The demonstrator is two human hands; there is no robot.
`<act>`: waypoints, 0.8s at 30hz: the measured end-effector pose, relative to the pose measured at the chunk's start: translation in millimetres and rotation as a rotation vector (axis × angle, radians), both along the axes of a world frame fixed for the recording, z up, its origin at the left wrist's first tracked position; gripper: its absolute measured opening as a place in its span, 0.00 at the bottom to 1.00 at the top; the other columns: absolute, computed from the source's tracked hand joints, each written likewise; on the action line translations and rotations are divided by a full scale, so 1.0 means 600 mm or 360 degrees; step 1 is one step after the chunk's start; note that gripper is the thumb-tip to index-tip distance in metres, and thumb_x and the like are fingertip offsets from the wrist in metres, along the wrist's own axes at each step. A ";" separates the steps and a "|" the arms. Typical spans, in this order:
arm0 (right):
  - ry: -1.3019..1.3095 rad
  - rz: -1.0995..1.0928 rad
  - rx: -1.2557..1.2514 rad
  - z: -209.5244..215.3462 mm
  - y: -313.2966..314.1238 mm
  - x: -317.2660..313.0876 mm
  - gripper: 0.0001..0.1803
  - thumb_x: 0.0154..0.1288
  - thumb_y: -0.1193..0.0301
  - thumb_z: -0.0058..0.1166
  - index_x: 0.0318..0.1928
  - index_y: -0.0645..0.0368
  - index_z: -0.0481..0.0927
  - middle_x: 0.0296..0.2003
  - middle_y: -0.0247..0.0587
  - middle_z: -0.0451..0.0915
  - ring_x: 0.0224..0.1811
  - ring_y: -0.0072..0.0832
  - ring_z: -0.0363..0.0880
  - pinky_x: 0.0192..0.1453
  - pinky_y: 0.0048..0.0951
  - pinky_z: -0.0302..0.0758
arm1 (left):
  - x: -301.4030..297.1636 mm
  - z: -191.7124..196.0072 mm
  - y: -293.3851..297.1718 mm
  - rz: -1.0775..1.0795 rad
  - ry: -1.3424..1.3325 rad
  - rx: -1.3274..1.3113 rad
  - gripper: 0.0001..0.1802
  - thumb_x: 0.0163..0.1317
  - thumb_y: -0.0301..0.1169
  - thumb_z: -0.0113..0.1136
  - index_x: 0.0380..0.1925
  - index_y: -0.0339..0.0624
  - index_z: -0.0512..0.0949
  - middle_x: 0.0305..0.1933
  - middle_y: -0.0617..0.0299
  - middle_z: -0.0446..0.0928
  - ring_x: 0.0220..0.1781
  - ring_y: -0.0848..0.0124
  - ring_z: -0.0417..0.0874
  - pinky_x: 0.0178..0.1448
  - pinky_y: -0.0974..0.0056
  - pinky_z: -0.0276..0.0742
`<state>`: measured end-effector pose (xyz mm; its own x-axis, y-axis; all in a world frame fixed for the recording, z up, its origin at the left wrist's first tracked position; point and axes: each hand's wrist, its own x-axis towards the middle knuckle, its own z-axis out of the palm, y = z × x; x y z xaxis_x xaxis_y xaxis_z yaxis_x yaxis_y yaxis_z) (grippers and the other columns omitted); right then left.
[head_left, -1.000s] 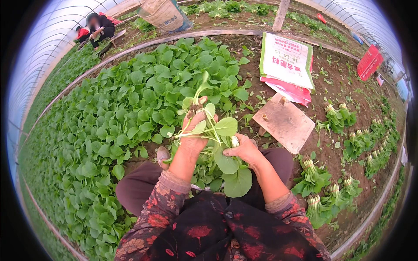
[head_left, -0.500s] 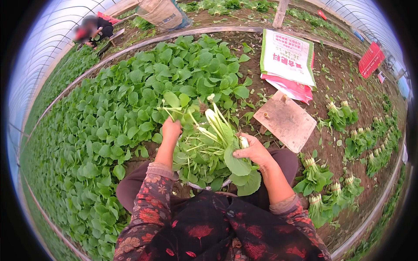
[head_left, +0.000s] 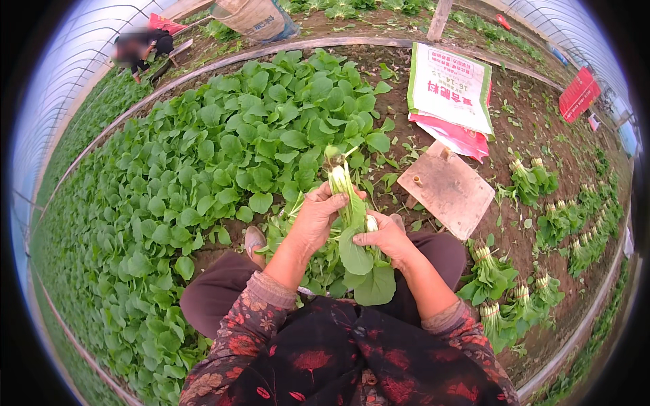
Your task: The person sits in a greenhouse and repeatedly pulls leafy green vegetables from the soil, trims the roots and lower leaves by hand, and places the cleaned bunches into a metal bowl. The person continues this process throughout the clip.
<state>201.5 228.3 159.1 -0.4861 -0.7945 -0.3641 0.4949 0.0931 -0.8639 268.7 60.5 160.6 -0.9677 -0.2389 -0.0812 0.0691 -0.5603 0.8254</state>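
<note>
Both hands meet in front of my knees over a pile of loose picked leaves [head_left: 318, 271]. My left hand [head_left: 319, 215] is closed round the pale stems of some leafy greens [head_left: 343, 186], whose root ends point up and away from me. Close beside it, my right hand [head_left: 384, 238] grips a small bunch of leafy greens [head_left: 373, 284], its thumb on top and the broad leaves hanging toward my lap. A white stem end shows at the right thumb. The fingers beneath both bunches are partly hidden.
Dense growing greens [head_left: 156, 216] cover the left and front. At the right are a small wooden stool [head_left: 450, 189], a white and pink sack [head_left: 450, 91] and tied bunches of greens [head_left: 491, 271] on the soil. Far left, another person [head_left: 145, 51] crouches near an upright sack [head_left: 261, 19].
My left hand has come right and toward me from the plants on the left, and now grips stems beside my right hand. The right hand stays nearly in place with its bunch.
</note>
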 end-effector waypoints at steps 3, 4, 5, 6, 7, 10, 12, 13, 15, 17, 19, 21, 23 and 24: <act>0.0022 0.0034 0.0001 -0.008 0.002 -0.002 0.30 0.54 0.82 0.63 0.60 0.61 0.73 0.42 0.29 0.80 0.41 0.17 0.77 0.49 0.21 0.74 | 0.000 0.002 0.001 0.0030 0.0063 0.0149 0.11 0.64 0.28 0.56 0.46 0.37 0.74 0.42 0.55 0.80 0.44 0.63 0.84 0.51 0.58 0.81; 0.0115 -0.0087 0.0005 -0.007 -0.001 0.003 0.26 0.57 0.81 0.61 0.58 0.63 0.73 0.43 0.31 0.78 0.39 0.18 0.77 0.47 0.22 0.74 | 0.000 0.000 -0.008 0.0085 0.0036 -0.0021 0.12 0.64 0.26 0.55 0.47 0.35 0.73 0.40 0.57 0.80 0.40 0.64 0.84 0.48 0.60 0.82; 0.0263 -0.0139 0.0095 -0.012 0.000 -0.001 0.25 0.58 0.81 0.60 0.58 0.64 0.73 0.43 0.32 0.78 0.38 0.19 0.77 0.46 0.23 0.74 | 0.002 -0.003 -0.016 0.0111 0.0016 -0.0071 0.12 0.65 0.25 0.55 0.48 0.36 0.73 0.41 0.59 0.80 0.41 0.68 0.82 0.49 0.62 0.80; 0.0403 -0.0191 0.0184 -0.018 0.001 -0.006 0.24 0.59 0.81 0.59 0.57 0.64 0.73 0.44 0.33 0.77 0.36 0.19 0.76 0.45 0.23 0.74 | 0.006 -0.005 -0.025 0.0136 -0.0012 -0.0125 0.13 0.65 0.24 0.55 0.49 0.36 0.73 0.41 0.62 0.80 0.42 0.72 0.81 0.50 0.65 0.78; 0.0542 -0.0243 0.0274 -0.023 0.001 -0.011 0.23 0.60 0.81 0.58 0.56 0.65 0.73 0.44 0.34 0.77 0.35 0.20 0.76 0.44 0.23 0.74 | 0.009 -0.005 -0.032 0.0160 -0.0039 -0.0179 0.14 0.65 0.23 0.55 0.51 0.37 0.73 0.42 0.65 0.79 0.43 0.76 0.79 0.50 0.67 0.76; 0.0599 -0.0386 0.0037 -0.023 -0.002 -0.024 0.17 0.63 0.78 0.56 0.53 0.65 0.74 0.44 0.35 0.76 0.35 0.19 0.76 0.43 0.23 0.74 | 0.017 -0.010 -0.027 0.0037 -0.0123 -0.0387 0.16 0.65 0.23 0.55 0.53 0.37 0.72 0.46 0.67 0.78 0.46 0.79 0.76 0.53 0.70 0.73; 0.0482 -0.0474 -0.0137 -0.019 -0.011 -0.022 0.15 0.63 0.78 0.57 0.51 0.64 0.76 0.41 0.32 0.78 0.36 0.17 0.75 0.43 0.21 0.73 | 0.019 -0.015 -0.014 -0.0077 -0.0159 -0.0537 0.18 0.65 0.23 0.55 0.55 0.36 0.71 0.50 0.67 0.76 0.49 0.79 0.74 0.57 0.70 0.70; 0.0397 -0.0512 -0.0218 -0.017 -0.016 -0.019 0.14 0.63 0.78 0.57 0.50 0.64 0.77 0.40 0.30 0.78 0.37 0.15 0.75 0.43 0.21 0.73 | 0.017 -0.017 -0.003 -0.0120 -0.0155 -0.0570 0.19 0.65 0.23 0.55 0.56 0.36 0.71 0.50 0.67 0.76 0.50 0.79 0.74 0.58 0.70 0.69; 0.0327 -0.0635 -0.0289 -0.015 -0.019 -0.013 0.11 0.64 0.77 0.57 0.46 0.63 0.78 0.38 0.28 0.79 0.37 0.15 0.74 0.43 0.20 0.72 | 0.014 -0.021 0.020 -0.0197 -0.0143 -0.0635 0.19 0.65 0.23 0.55 0.56 0.36 0.71 0.51 0.67 0.76 0.51 0.79 0.73 0.59 0.70 0.68; 0.0355 -0.0802 -0.0267 -0.013 -0.019 -0.009 0.05 0.64 0.75 0.58 0.39 0.60 0.78 0.33 0.27 0.79 0.35 0.16 0.74 0.42 0.20 0.72 | 0.012 -0.026 0.030 -0.0185 -0.0143 -0.0569 0.19 0.65 0.24 0.55 0.56 0.36 0.71 0.52 0.67 0.76 0.51 0.79 0.74 0.58 0.70 0.69; 0.0350 -0.0832 -0.0361 -0.015 -0.016 -0.012 0.02 0.64 0.76 0.56 0.36 0.59 0.77 0.34 0.30 0.80 0.34 0.17 0.74 0.42 0.22 0.72 | 0.010 -0.023 0.036 -0.0142 -0.0217 -0.0539 0.19 0.65 0.24 0.55 0.56 0.37 0.71 0.52 0.66 0.76 0.52 0.79 0.74 0.58 0.70 0.69; 0.0354 -0.0878 -0.0383 -0.022 -0.009 -0.018 0.02 0.64 0.77 0.55 0.36 0.59 0.76 0.33 0.32 0.80 0.34 0.19 0.75 0.43 0.23 0.72 | 0.007 -0.036 0.031 0.0004 -0.0210 -0.0573 0.17 0.65 0.24 0.54 0.54 0.36 0.71 0.49 0.64 0.78 0.47 0.76 0.77 0.55 0.69 0.73; 0.0302 -0.0970 -0.0422 -0.022 -0.006 -0.022 0.02 0.64 0.78 0.54 0.36 0.59 0.74 0.33 0.34 0.80 0.34 0.21 0.76 0.43 0.26 0.73 | 0.008 -0.046 0.015 0.0165 -0.0246 -0.0516 0.15 0.66 0.23 0.53 0.52 0.36 0.71 0.46 0.63 0.79 0.43 0.75 0.79 0.52 0.68 0.74; 0.0275 -0.0968 -0.0461 -0.022 -0.004 -0.024 0.03 0.64 0.78 0.54 0.36 0.59 0.74 0.33 0.34 0.80 0.34 0.22 0.76 0.43 0.26 0.73 | 0.009 -0.048 0.002 0.0242 -0.0253 -0.0574 0.13 0.66 0.23 0.51 0.50 0.37 0.71 0.43 0.62 0.79 0.40 0.73 0.80 0.49 0.68 0.76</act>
<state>186.9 226.2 145.8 -0.9077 -0.4159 -0.0557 0.2391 -0.4037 -0.8831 274.4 61.4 131.9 -0.9014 -0.4184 -0.1116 -0.0151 -0.2271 0.9738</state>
